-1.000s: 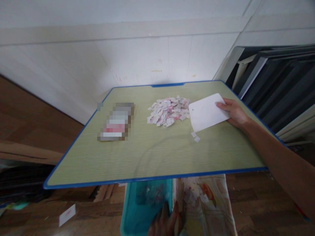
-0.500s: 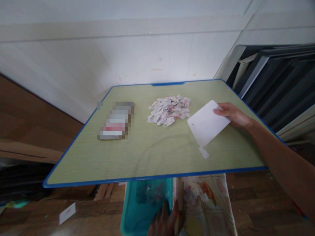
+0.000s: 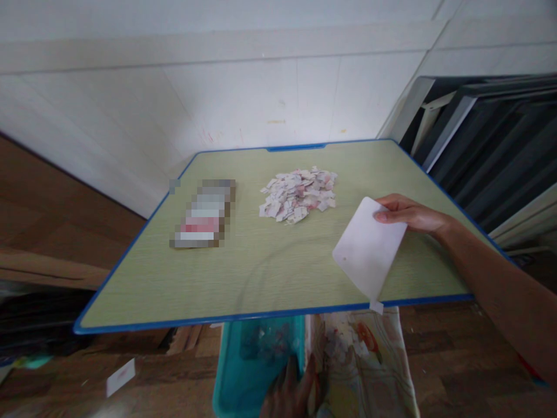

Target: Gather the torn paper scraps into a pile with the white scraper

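the right hand reaches in from the right edge of the view, forearm stretched long and slanting up across the counter, wrist low over the surface. its thumb lies on top of the upper corner of a white card and the fingers curl under the far edge, so the hand is pinching the card at one end. the card slopes down and toward the near side of the counter, its lower edge right at the blue rim, where a small scrap of paper sits just at that edge, touching the card's tip. a pile of paper scraps lies farther back, well apart from the card, and a blurred flat item rests to its left. below the counter's near edge the left hand comes up from the bottom of the view, fingers spread upward and gripping the rim of a teal bin, which holds some scraps. a patterned bag hangs just beside the bin on its right, with scraps lying in it.
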The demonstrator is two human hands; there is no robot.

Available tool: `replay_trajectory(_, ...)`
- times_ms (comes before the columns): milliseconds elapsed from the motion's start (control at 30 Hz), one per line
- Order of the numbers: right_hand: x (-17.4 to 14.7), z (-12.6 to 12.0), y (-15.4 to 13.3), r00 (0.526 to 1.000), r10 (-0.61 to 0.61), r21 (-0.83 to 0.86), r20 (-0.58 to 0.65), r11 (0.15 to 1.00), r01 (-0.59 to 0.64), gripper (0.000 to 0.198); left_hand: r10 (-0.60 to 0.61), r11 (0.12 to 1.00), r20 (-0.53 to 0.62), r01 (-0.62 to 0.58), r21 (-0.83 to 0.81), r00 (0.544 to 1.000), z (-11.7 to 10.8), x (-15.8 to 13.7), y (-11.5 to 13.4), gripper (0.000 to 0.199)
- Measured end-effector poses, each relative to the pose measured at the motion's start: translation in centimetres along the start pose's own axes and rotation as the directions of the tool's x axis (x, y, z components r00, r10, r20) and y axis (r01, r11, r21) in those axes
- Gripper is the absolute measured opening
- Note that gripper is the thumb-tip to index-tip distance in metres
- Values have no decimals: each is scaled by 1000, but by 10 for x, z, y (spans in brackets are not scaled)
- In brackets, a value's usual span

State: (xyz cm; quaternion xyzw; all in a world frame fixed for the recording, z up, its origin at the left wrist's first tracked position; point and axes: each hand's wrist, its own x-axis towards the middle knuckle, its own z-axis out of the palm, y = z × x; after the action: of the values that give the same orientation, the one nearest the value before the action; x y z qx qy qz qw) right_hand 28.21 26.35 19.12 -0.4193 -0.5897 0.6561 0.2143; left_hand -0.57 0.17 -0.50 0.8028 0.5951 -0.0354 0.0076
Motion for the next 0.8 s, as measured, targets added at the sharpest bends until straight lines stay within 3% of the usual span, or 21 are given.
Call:
replay_trajectory(100, 2, -1, 3, 998, -26, 48, -59, 998, 28, 25, 33, 999, -18, -32, 37, 999, 0, 0, -2, 62)
replay_trajectory(200, 9, -6, 6, 942, -163, 141, -294, 967, 212, 23, 50, 998, -45, -48, 30, 998, 0, 0, -4, 62)
replay_trajectory(300, 20, -16, 9, 770, -281, 136, -573, 894, 427, 20, 57, 998, -26, -58, -6, 998, 0, 0, -4, 58)
replay_trajectory(400, 28, -26, 13, 576, -352, 55, -738, 819, 571, 16, 64, 998, -11, -64, -18, 998, 1, -1, -5, 61)
replay_trajectory(467, 29, -30, 16, 519, -374, 4, -768, 809, 588, 18, 58, 998, -18, -58, -14, 998, 2, -1, -5, 64)
replay_trajectory(667, 28, -26, 19, 572, -345, -54, -744, 885, 463, 25, 40, 999, 37, -41, 11, 999, 4, 0, -3, 64)
replay_trajectory(800, 23, -17, 14, 718, -332, -42, -612, 920, 390, 24, 4, 1000, 50, -4, 11, 999, -2, 2, 0, 64)
